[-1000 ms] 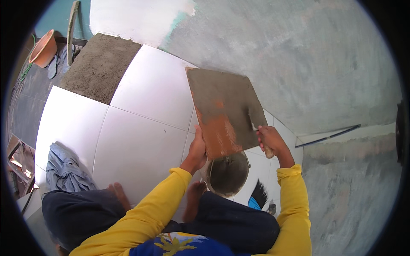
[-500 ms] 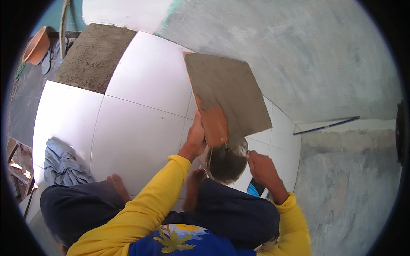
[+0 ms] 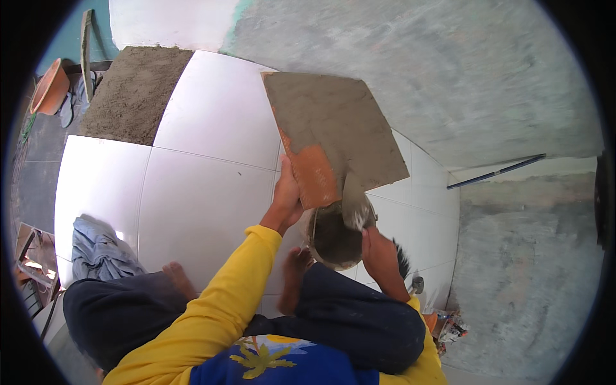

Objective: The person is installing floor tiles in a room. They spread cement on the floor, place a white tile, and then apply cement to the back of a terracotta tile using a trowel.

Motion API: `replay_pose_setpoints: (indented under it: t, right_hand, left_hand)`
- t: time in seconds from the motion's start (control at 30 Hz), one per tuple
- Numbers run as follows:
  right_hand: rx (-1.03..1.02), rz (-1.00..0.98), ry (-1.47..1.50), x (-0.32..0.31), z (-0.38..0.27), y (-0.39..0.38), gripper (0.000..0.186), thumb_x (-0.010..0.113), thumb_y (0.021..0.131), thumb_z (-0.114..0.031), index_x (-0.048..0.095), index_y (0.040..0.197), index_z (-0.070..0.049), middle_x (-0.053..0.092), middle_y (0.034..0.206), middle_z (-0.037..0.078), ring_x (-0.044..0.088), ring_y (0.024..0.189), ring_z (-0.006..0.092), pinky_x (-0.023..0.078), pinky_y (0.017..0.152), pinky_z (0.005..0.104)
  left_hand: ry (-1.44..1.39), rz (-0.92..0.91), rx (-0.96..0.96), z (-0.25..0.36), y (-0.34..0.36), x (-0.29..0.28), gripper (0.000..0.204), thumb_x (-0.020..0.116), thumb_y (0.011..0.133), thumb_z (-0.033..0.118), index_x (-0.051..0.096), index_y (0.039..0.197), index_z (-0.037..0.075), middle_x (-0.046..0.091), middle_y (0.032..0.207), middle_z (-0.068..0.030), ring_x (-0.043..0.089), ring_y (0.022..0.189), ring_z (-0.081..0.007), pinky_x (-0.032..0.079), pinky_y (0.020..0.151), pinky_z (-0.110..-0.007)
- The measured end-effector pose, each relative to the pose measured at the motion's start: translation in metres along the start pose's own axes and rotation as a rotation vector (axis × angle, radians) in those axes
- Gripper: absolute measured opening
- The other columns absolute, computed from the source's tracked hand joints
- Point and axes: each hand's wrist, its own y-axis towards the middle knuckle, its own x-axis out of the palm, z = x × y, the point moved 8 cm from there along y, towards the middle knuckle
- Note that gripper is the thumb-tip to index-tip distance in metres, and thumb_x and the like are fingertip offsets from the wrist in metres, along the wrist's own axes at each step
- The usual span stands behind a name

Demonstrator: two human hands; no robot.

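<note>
My left hand (image 3: 285, 194) is closed on the left edge of a tilted square tile (image 3: 311, 176), held up over the floor. Grey wet mortar (image 3: 340, 122) coats most of its upturned orange-brown back; a patch near my left hand is bare. In my right hand (image 3: 380, 256) is a trowel (image 3: 354, 200), its mortar-smeared blade against the tile's lower edge. Below the tile, between my foot and my right hand, stands a round bucket (image 3: 310, 232) with grey mortar inside. My fingers hide part of the trowel's handle.
White tiles (image 3: 205, 205) cover the floor before me. At the far left lies a rough mortar bed (image 3: 138, 96). A crumpled grey-blue cloth (image 3: 102, 250) lies left, beyond it an orange basin (image 3: 51, 88). Grey walls (image 3: 513, 269) stand right, with a thin dark bar (image 3: 497, 172) against them.
My right hand has moved slightly left, and the trowel blade now shows against the tile's lower edge. My left hand still holds the tile. The view has shifted a little.
</note>
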Motion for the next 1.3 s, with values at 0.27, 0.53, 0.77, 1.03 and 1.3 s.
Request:
replay_pose_setpoints:
  t: [0.27,0.53,0.77,1.03,1.3]
  right_hand:
    - [-0.096,0.161,-0.293,-0.056,0.004,-0.044,0.019,0.06,0.107,-0.027,0.064,0.102,-0.01,0.069,0.086,0.013,0.071,0.075,0.0365,0.058,0.065,0.0498]
    - [-0.044,0.113,-0.313,-0.073,0.031,0.022,0.026,0.055,0.109,-0.027,0.062,0.095,-0.007,0.07,0.082,0.018,0.071,0.073,0.0422,0.057,0.065,0.054]
    - [0.135,-0.01,-0.143,-0.011,0.066,-0.015,0.029,0.055,0.109,-0.03,0.062,0.099,-0.003,0.07,0.084,0.025,0.069,0.083,0.0483,0.052,0.071,0.0595]
    - [0.495,0.118,0.54,-0.032,0.084,-0.034,0.044,0.073,0.1,-0.04,0.062,0.104,0.002,0.073,0.088,0.022,0.072,0.085,0.0453,0.056,0.075,0.0487]
    - [0.142,0.289,-0.001,0.068,0.074,0.048,0.034,0.067,0.101,-0.019,0.051,0.115,0.007,0.06,0.115,0.034,0.065,0.107,0.0513,0.054,0.086,0.0557]
  left_hand:
    - [-0.014,-0.007,0.005,-0.001,-0.001,0.01,0.081,0.021,0.111,0.069,0.037,0.161,0.007,0.051,0.158,-0.0142,0.053,0.142,-0.0317,0.048,0.117,-0.052]
    - [-0.012,-0.029,0.073,0.0,0.005,0.0,0.079,0.022,0.112,0.067,0.037,0.162,0.007,0.05,0.159,-0.0136,0.052,0.144,-0.031,0.046,0.119,-0.049]
    - [0.036,0.048,0.062,0.002,0.003,-0.006,0.079,0.024,0.112,0.066,0.037,0.161,0.006,0.051,0.157,-0.0134,0.053,0.142,-0.0297,0.045,0.119,-0.046]
    - [0.027,0.02,0.078,0.006,0.004,0.0,0.079,0.026,0.112,0.066,0.038,0.16,0.004,0.052,0.157,-0.0148,0.054,0.142,-0.0306,0.048,0.117,-0.046]
    - [-0.014,0.051,0.052,-0.005,0.007,0.002,0.076,0.026,0.113,0.064,0.038,0.161,0.006,0.051,0.158,-0.0139,0.053,0.142,-0.0306,0.046,0.118,-0.047]
